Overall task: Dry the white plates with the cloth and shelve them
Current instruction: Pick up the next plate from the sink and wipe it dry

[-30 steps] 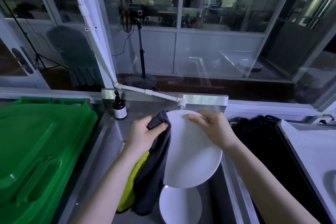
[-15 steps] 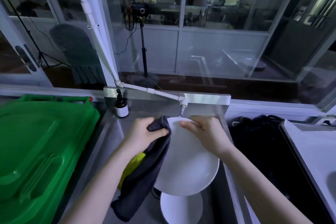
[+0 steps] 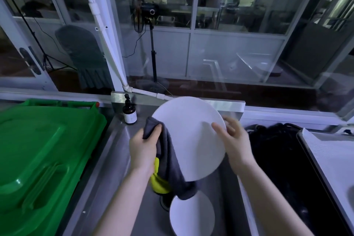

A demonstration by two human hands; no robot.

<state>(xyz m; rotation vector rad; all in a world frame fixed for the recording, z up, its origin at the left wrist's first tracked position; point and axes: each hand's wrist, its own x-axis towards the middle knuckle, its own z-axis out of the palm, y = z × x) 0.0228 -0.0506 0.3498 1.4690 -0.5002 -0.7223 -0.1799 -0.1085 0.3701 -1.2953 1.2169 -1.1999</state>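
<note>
Plate (image 3: 188, 138), white, round, plain: held up over the sink (image 3: 118, 151), tilted, with its broad face toward the person and its top edge in front of the steel back ledge.

Cloth (image 3: 169, 161), dark grey: draped down the plate's left side. Its lower end hangs toward the basin, and from where I stand I cannot tell whether it touches anything there.

Left hand (image 3: 143, 147): grips the bunched top of the cloth and pinches it against the plate's left rim.

Right hand (image 3: 234, 140): holds the right rim, with the thumb laid on the face and the fingers curled behind.

Second plate (image 3: 191, 215), white: lies in the basin just below the first and apart from both hands.

Yellow item (image 3: 159, 183): sits in the basin, partly hidden behind the cloth. What it is I cannot tell.

Brown bottle (image 3: 129, 112), pump top: stands upright at the sink's back left corner.

Green bin lid (image 3: 42, 149): to the left of the sink.

Black tangle (image 3: 277, 159) and white tray (image 3: 329, 157): to the right.

Progress, by my reckoning: early. One plate is being wiped and at least one more waits in the sink. No shelf is in sight and no plate is put away, so drying of the first, all of the second and all shelving appear to remain.
</note>
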